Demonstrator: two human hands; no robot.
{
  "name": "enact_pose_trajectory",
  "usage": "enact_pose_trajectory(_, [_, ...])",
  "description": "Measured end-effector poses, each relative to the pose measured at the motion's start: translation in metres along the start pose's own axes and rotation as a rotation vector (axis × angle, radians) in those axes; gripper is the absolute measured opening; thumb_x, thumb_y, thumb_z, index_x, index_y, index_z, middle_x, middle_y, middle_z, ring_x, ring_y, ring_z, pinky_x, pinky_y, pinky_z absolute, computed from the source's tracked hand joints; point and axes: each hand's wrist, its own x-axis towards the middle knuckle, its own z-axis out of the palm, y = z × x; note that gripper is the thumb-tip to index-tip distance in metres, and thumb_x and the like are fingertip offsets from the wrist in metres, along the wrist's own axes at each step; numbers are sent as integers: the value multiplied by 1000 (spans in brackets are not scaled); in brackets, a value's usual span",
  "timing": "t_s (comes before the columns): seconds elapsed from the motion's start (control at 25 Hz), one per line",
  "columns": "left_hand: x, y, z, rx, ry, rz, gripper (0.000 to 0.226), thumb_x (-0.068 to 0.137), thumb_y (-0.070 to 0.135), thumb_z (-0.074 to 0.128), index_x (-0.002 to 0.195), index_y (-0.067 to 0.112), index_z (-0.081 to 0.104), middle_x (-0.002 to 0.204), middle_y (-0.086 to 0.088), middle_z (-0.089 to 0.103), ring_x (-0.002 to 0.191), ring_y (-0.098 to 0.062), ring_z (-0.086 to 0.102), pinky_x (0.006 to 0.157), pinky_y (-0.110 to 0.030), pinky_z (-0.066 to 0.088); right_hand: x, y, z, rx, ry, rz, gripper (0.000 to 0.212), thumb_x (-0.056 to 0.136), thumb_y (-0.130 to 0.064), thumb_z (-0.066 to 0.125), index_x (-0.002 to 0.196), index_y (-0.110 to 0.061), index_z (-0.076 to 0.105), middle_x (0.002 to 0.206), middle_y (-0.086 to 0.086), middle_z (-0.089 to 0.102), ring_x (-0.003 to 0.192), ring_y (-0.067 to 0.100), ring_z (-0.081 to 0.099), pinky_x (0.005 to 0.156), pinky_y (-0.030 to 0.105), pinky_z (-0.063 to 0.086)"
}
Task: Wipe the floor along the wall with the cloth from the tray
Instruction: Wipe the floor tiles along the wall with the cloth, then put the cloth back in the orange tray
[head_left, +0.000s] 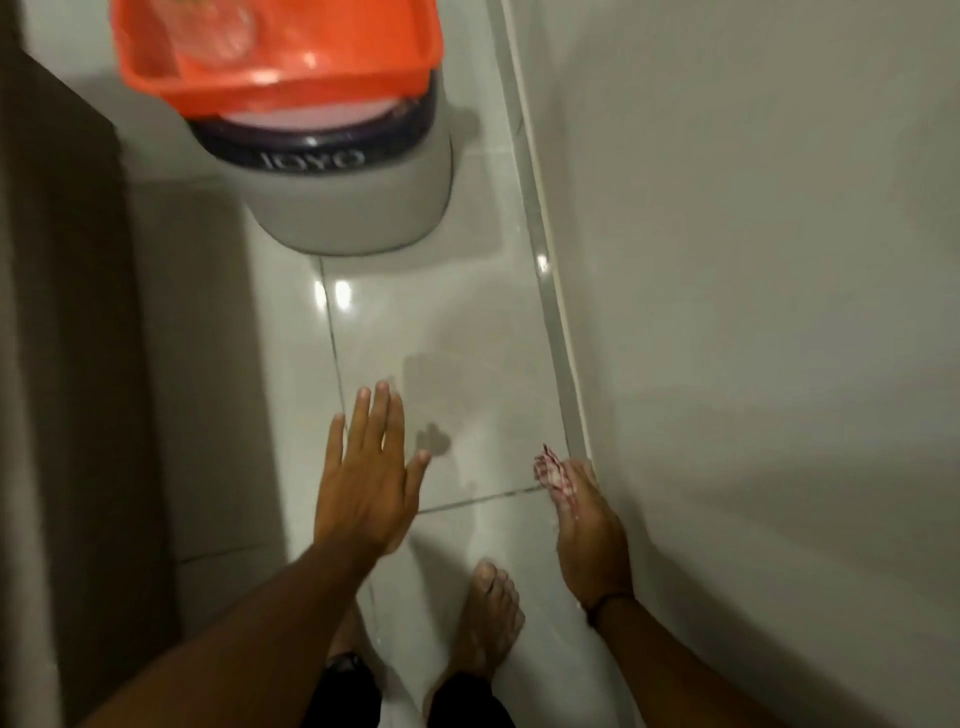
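A small red-and-white patterned cloth (549, 475) shows at the fingertips of my right hand (589, 530), which grips it low against the foot of the wall (753, 260), on the skirting strip (551, 312). Most of the cloth is hidden under the fingers. My left hand (370, 478) hovers flat over the glossy pale floor tiles (457, 338), fingers spread, holding nothing. The orange plastic tray (280, 57) rests at the top of the view on a lidded bin, with something clear and crumpled inside it.
The grey bin (353, 208) with a dark lid stands on the floor ahead, close to the wall. A dark brown panel (62, 312) runs along the left side. My bare foot (491, 618) stands on the tiles below my hands.
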Motion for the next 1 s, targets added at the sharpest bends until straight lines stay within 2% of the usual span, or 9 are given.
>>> enact_pose_trajectory(0.08, [5,10,-50,1,18,-23,83,110,57,13,175,5,15,185,-12,5,171,-30,-1,138,-52,5,15,-59,-32,49,7,-30,47,109,-11,56,156,-13,48,159,-10,41,155,24,42,128,38,36])
enact_pose_trajectory(0.16, [26,16,-109,-20,65,-49,83,109,58,11,176,8,12,186,-10,1,172,-29,-4,139,-52,3,41,-132,-65,45,0,-107,48,110,-16,54,157,-15,47,166,0,45,157,22,39,128,35,34])
enact_pose_trajectory(0.32, [103,14,-202,-86,165,-61,82,110,56,16,176,8,9,186,-11,-2,172,-30,-5,139,-53,0,122,-276,-111,26,14,-289,48,112,-20,49,159,-15,42,170,7,41,160,20,32,129,35,32])
enact_pose_trajectory(0.48, [184,-16,-234,-99,279,-37,78,112,51,29,175,6,18,185,-15,11,172,-34,7,138,-57,9,216,-393,-108,-7,46,-439,50,112,-23,49,161,-15,41,170,11,40,160,24,31,128,42,35])
enact_pose_trajectory(0.6, [233,-45,-228,-38,215,-2,79,113,54,25,175,6,17,185,-16,9,172,-34,5,137,-61,8,290,-462,-77,-84,87,-533,51,110,-23,52,159,-9,42,168,16,42,160,30,31,127,45,35])
enact_pose_trajectory(0.76, [248,-65,-208,-43,252,16,77,110,48,41,172,5,27,183,-17,22,171,-34,17,135,-66,15,361,-499,-29,-236,94,-532,53,110,-17,51,159,-4,38,169,20,38,162,35,26,132,48,28])
enact_pose_trajectory(0.84, [249,-71,-195,-67,278,50,75,112,48,38,174,8,22,184,-14,18,172,-31,13,136,-63,12,382,-493,-7,-377,52,-507,55,112,-18,47,162,-3,31,172,21,30,163,37,21,133,54,27])
enact_pose_trajectory(1.0, [251,-76,-183,-93,251,63,78,114,56,29,177,14,9,187,-6,7,173,-27,3,138,-56,1,387,-470,19,-513,-36,-470,76,110,-48,36,168,-10,5,179,15,4,166,36,0,135,55,2])
